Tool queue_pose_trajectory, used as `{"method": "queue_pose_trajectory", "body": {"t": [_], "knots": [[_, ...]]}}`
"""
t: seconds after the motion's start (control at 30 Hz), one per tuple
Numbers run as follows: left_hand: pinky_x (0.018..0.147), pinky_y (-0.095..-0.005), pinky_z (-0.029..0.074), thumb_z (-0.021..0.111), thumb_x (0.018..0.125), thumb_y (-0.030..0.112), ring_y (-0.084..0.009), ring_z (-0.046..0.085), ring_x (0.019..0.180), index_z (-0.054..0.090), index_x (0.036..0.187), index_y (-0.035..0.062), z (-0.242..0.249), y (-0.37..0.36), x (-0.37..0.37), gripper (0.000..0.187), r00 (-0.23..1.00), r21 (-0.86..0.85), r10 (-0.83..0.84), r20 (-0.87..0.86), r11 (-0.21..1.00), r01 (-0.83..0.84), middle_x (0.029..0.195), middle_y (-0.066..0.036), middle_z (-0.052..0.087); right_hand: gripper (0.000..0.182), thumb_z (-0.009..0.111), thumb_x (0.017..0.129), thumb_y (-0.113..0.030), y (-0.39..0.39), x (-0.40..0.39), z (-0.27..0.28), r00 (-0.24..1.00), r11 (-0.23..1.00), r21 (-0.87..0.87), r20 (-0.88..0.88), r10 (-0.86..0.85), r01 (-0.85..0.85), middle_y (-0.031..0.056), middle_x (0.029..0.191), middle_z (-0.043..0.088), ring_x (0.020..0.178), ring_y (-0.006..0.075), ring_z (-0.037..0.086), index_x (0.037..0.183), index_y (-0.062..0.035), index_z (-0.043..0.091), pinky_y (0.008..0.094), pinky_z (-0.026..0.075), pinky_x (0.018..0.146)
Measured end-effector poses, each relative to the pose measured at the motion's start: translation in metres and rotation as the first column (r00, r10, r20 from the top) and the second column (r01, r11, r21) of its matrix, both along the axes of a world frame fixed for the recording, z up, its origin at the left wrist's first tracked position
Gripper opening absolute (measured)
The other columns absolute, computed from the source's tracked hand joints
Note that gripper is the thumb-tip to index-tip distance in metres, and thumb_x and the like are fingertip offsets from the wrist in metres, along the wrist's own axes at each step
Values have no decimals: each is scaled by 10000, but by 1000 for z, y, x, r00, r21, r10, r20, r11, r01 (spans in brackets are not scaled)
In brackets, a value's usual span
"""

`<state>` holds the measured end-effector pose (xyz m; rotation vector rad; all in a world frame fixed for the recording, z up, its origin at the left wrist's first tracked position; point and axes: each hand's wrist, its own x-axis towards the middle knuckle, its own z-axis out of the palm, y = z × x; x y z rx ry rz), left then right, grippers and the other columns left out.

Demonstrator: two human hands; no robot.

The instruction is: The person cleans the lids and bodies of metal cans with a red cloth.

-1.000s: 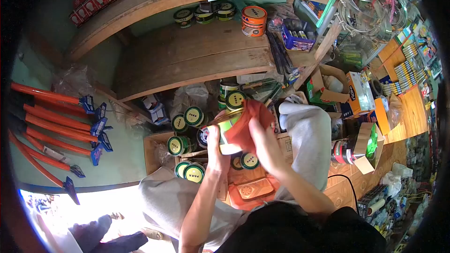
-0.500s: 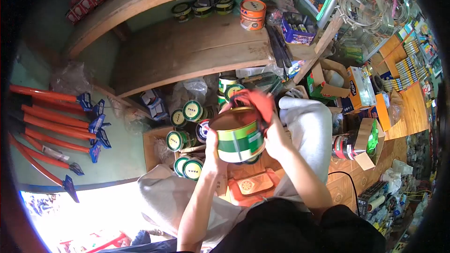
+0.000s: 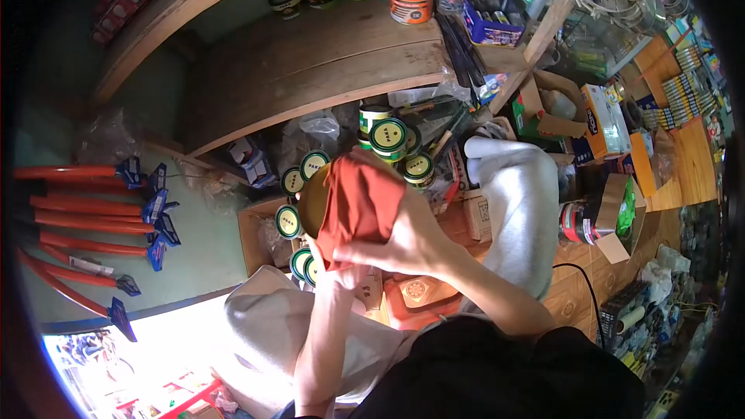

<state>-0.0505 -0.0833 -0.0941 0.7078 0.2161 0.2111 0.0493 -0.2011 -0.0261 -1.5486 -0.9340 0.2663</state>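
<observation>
One can, one red cloth: right hand, fingers half-closed on cloth; left hand, fingers hidden.

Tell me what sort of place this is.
Probably a hardware shop or its stockroom: matching green-rimmed tins stand grouped, orange bars with blue ends line the left side, and metal rings hang at upper right.

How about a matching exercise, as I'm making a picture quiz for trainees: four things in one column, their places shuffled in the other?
Things
1. Red cloth
2. Orange PAKA can
3. Green plastic bag
4. Black cable

Places
A. In an open cardboard box
B. Across the tiled floor
C. Against an open can, under the right hand
D. On the wooden shelf

Right pairs: 1-C, 2-D, 3-A, 4-B
</observation>
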Motion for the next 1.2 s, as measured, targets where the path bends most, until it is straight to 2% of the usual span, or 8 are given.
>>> {"method": "queue_pose_trajectory", "body": {"t": [0.33, 0.43, 0.63, 0.73, 0.77, 0.83, 1.0, 1.2], "knots": [[1181, -393, 355, 607, 989, 250, -264, 446, 1383, 330, 1520, 74, -53, 43, -42, 624, 977, -324, 198, -85, 921, -214, 1532, -122, 417, 1091, 917, 652, -377, -5, 28, -37, 911, 907, -206, 116, 396, -368, 189, 1589, 324, 1369, 379, 458, 1485, 45, 353, 422, 423, 1144], [1169, -399, 373, 764, 859, 200, -263, 506, 1335, 313, 1512, 50, -55, 39, -43, 808, 936, 248, 268, -230, 946, -209, 1490, -125, 473, 1042, 903, 684, -368, 5, 33, -47, 896, 864, -242, -73, 438, -442, 210, 1572, 339, 1317, 398, 508, 1466, 64, 369, 418, 438, 1126], [1155, -437, 365, 898, 694, 192, -275, 542, 1276, 97, 1565, 15, -25, 24, -17, 1197, 786, 949, 579, -219, 312, 35, 1430, -172, 511, 383, 770, 894, -229, 24, 27, -108, 923, 927, -276, -357, 147, -254, 202, 1018, 698, 917, 306, 699, 1158, 5, 621, 386, 539, 819], [1124, -495, 391, 758, 860, 451, -290, 466, 1368, 74, 1602, 149, -28, 38, -14, 1053, 837, 698, 484, -253, 691, -189, 1515, -153, 421, 274, 697, 936, -176, 24, 15, -129, 888, 982, -36, -434, 151, -184, 167, 883, 701, 876, 267, 731, 1099, 28, 614, 395, 574, 713], [1106, -527, 406, 651, 914, 597, -294, 433, 1393, 106, 1608, 235, -22, 41, -5, 953, 861, 178, 416, -293, 908, -379, 1547, -129, 373, 216, 666, 944, -115, 33, 6, -128, 368, 964, 254, -891, 266, -81, 90, 920, 707, 926, 209, 724, 1114, 9, 620, 369, 598, 756], [1044, -559, 463, 515, 939, 697, -320, 412, 1391, 184, 1587, 298, -39, 50, -7, 829, 836, 455, 492, -241, 819, -351, 1536, -107, 335, 230, 635, 950, -89, 20, 36, -85, 4, 973, 170, -985, 173, -159, 57, 1014, 719, 952, 200, 719, 1171, -24, 618, 369, 615, 810], [1048, -563, 477, 523, 975, 615, -327, 459, 1362, 229, 1568, 248, -31, 55, -12, 757, 799, 540, 546, -252, 764, -353, 1494, -130, 383, 308, 567, 994, -228, 13, 108, -97, 255, 911, 412, -877, 407, -37, 117, 1143, 710, 994, 272, 715, 1254, -63, 574, 445, 599, 835], [913, -496, 577, 595, 1009, 388, -285, 599, 1172, 268, 1542, 193, -37, 35, -4, 655, 778, 463, 438, -451, 860, -216, 1347, -141, 522, 283, 514, 1036, -242, -5, 172, -106, 273, 909, 168, -960, 63, 382, 55, 1109, 721, 1007, 178, 689, 1216, -71, 651, 351, 546, 892]]}}
